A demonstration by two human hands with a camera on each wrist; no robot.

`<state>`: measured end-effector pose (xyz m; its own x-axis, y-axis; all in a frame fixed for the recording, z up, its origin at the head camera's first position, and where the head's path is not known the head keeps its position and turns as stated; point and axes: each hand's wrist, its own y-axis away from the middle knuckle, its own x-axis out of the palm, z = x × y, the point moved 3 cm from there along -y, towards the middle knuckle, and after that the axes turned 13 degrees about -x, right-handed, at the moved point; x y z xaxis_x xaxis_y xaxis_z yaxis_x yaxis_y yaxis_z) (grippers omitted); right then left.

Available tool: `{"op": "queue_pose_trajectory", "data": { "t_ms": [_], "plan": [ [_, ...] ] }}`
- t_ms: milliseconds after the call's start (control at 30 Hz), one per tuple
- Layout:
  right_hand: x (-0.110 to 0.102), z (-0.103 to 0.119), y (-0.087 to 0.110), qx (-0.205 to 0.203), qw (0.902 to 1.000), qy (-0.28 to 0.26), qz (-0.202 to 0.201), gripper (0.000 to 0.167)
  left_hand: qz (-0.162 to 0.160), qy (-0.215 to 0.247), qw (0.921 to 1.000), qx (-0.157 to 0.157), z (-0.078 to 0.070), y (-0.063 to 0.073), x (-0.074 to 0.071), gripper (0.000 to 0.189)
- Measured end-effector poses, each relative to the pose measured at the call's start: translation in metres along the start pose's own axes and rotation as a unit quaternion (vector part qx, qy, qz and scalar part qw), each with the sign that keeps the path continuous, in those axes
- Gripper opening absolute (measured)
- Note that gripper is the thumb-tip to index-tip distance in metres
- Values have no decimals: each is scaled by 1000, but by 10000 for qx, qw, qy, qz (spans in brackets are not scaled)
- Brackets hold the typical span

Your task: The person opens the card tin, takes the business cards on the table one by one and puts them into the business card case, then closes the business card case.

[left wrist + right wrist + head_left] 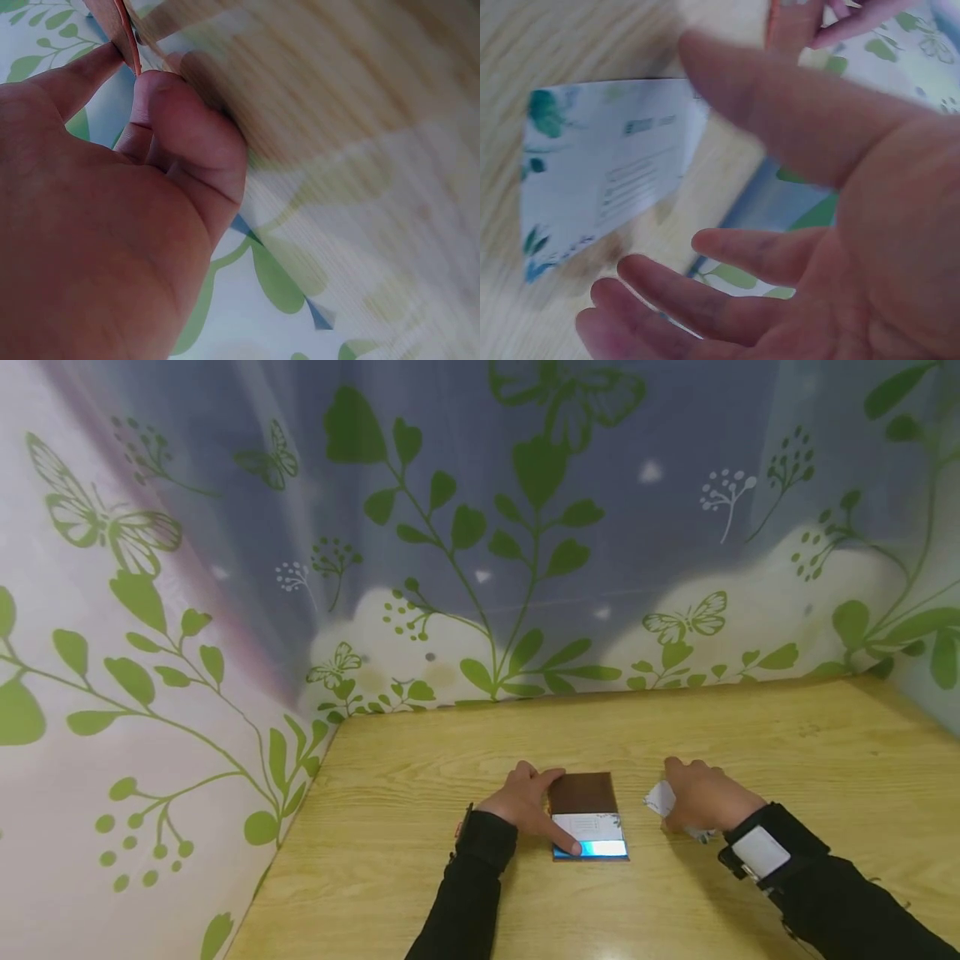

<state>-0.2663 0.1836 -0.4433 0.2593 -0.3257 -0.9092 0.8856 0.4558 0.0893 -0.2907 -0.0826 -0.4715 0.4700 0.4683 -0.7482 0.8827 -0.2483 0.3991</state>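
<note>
On the table lies a flat brown folding holder [582, 792], with a white printed card and a shiny blue strip on it. My left hand [525, 802] grips its left side, thumb on the blue strip and forefinger at the far corner. In the left wrist view the holder's reddish edge [129, 37] meets my thumb, and the other fingers are curled. To the right, my right hand [708, 797] is over a white card [607, 161] with green leaves and printed lines. Its thumb overlaps one corner in the right wrist view, the fingers spread apart from it.
The wood-grain table [405, 760] runs back to a curtain [465, 568] printed with leaves and butterflies. A similar curtain stands along the left side. Both wrists wear black straps; the right carries a white square device [761, 852].
</note>
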Motion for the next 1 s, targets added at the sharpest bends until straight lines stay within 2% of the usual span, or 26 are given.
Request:
{"op": "queue_pose_trajectory", "data": {
  "t_ms": [100, 400, 600, 833, 1000],
  "plan": [
    [3, -2, 1, -26, 10000, 0, -53, 60, 32, 21, 10000, -7, 1, 0, 1, 113],
    [7, 0, 0, 5, 9999, 39, -142, 38, -49, -76, 10000, 19, 0, 0, 0, 113],
    [6, 5, 3, -9, 9996, 84, -274, 17, -47, -103, 9999, 28, 1, -2, 1, 113],
    [4, 11, 1, -323, 9946, 177, -969, 30, -38, -101, 9999, 25, 1, -2, 1, 112],
    [1, 14, -4, -443, 9871, -309, -1510, 32, -10, -81, 10000, 39, 1, -2, 1, 113]
  ]
}}
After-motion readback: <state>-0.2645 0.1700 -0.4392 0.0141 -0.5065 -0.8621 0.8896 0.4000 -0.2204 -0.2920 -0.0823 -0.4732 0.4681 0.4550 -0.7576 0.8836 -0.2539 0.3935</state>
